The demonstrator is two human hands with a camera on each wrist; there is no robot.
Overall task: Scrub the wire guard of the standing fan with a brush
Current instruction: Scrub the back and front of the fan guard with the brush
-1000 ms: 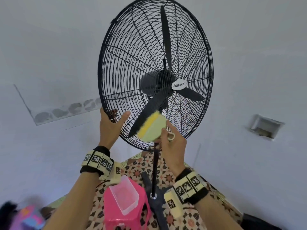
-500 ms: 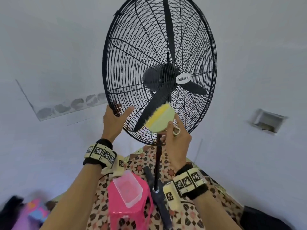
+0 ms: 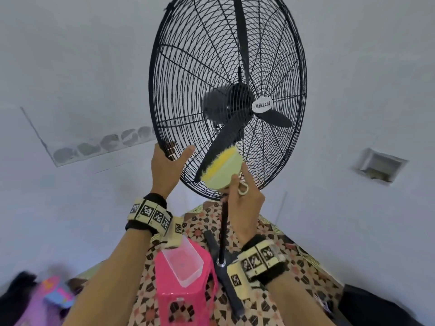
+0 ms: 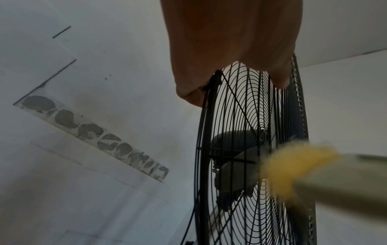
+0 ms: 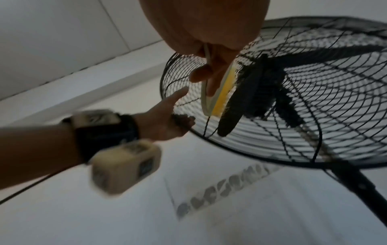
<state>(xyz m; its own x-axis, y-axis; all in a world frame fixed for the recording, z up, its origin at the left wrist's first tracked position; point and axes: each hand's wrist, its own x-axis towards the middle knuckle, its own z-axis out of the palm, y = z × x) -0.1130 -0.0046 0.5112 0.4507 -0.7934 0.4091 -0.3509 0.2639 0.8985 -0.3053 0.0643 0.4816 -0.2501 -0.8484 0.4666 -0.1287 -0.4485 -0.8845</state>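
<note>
Right hand [image 3: 244,198] holds a round brush with a pale green back and yellow bristles [image 3: 222,171], fingers curled around it and one finger laid flat along its back. That flat finger likely helps push the bristles firmly onto the wires. The brush sits against the lower front of the big round black wire guard [image 3: 188,67] of the standing fan, just under one black blade [image 3: 221,147]. A small ring on the brush sticks out by the knuckles. The left hand [image 3: 167,170] grips the lower left rim of the guard — fingers hooked behind the rim, thumb out in front. It probably holds on so the fan head does not wobble or turn while the brush rubs. The guard sits high, on a thin black pole [image 3: 223,231] that goes down to a dark base on the floor. Both arms reach up to it. In the middle of the guard is a white oval badge [image 3: 261,106]. Down below is a patterned mat with brown and cream star shapes [image 3: 270,302]. A pink plastic stool [image 3: 179,300] stands on it, with a clear plastic tub [image 3: 186,267] on top. The walls are plain and pale. One wall has a long strip of grey patches [image 3: 106,144], and another has a small square hole [image 3: 379,165]. Some blurry purple and dark things lie at the bottom left — too fuzzy to name.
</note>
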